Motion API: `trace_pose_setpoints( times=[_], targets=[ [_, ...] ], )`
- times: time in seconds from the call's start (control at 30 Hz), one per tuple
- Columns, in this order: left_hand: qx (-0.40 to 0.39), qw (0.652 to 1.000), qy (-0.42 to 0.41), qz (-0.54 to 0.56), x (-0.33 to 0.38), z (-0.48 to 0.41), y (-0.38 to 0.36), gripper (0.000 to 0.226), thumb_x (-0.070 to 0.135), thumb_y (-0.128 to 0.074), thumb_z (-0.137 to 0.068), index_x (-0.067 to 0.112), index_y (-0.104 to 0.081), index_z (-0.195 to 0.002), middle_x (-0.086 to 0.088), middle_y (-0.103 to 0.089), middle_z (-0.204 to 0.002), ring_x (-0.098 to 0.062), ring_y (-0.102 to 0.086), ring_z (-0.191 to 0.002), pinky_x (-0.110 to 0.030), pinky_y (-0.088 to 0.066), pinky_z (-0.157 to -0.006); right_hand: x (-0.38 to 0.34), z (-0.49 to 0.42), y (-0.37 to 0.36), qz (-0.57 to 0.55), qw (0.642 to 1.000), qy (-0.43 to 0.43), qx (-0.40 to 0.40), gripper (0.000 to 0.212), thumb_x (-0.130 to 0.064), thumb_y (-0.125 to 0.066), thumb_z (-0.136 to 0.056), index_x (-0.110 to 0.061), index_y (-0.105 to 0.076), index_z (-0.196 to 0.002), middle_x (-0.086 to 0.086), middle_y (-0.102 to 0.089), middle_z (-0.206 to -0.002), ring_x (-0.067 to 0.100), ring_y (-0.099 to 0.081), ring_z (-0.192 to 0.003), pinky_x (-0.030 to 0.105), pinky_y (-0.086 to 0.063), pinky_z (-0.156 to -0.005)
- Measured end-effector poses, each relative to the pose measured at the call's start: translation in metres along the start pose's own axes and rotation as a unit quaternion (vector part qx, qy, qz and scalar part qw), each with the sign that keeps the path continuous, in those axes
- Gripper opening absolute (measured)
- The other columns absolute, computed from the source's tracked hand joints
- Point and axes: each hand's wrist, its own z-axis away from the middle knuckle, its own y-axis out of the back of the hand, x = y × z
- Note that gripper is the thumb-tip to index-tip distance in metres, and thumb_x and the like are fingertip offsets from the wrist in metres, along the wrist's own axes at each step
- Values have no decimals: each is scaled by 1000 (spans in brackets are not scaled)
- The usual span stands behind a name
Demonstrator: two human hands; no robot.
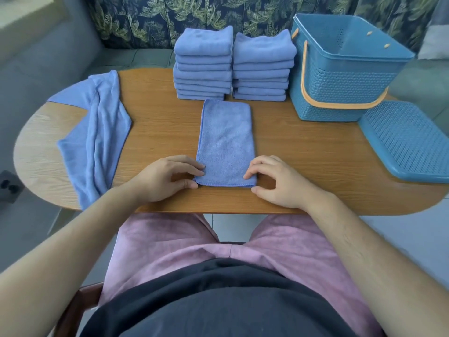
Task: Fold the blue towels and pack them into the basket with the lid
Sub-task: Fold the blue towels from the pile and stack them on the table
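1. Two hands are on the job. The left hand (165, 178) pinches the near left corner of the half-folded towel (227, 139), fingers on top and thumb at the hem. The right hand (279, 181) pinches the near right corner the same way.
2. That towel lies flat on the table (165, 113) as a long strip running straight away from the person. Just beyond its far end sit the left stack (202, 66) and the right stack (263, 69) of folded towels. The basket (340, 93) is further to the towel's right, open and empty-looking. The lid (403, 142) lies flat, well apart on that same side. The loose towels (97, 132) are heaped well to its left.
3. My guess is that the near end gets flipped up to meet the far end.
4. Risk one: the far end is almost touching the stacks. Overshoot the flip and you bump two tall, squishy piles, which probably lean or topple.
5. Risk two: a pinch that only catches the top layer leaves the bottom one behind, and you get a lumpy fold. Lifting one corner ahead of the other would skew it.
6. Risk three: the loose towels hang partly over the table edge, so a careless tug might drag them off.
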Motion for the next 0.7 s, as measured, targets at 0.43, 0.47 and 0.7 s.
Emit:
trace_pose_setpoints(
  times=[0.43, 0.47, 0.7],
  targets=[
    [104, 990, 70, 70, 48, -5, 8, 3, 22, -58, -100, 21, -60, -101, 0, -65, -84, -12, -61, -78, -30, -50, -77, -33, 3, 22, -93, 989, -74, 90, 13, -19, -60, -100, -31, -55, -101, -12, -65, -84, 10, -57, -76, 25, -45, -74],
    [120, 984, 69, 109, 53, -8, 10, 9, 19, -57, -101, 26, -57, -105, -5, -63, -82, -16, -58, -74, -29, -50, -74, -38, 2, 26, -108, 985, -77, 107, 16, -20, -60, -100, -33, -51, -103, -10, -66, -82, 11, -55, -70, 23, -43, -70],
    [183, 953, 181, 160, 45, -55, 26, 24, 12, -43, -103, 26, -59, -91, -9, -58, -79, -33, -50, -68, -45, -49, -65, -36, -43, 44, -225, 962, -112, 110, 9, -21, -63, -97, -29, -60, -93, -11, -57, -75, 5, -46, -66, 19, -40, -69]
  ],
)
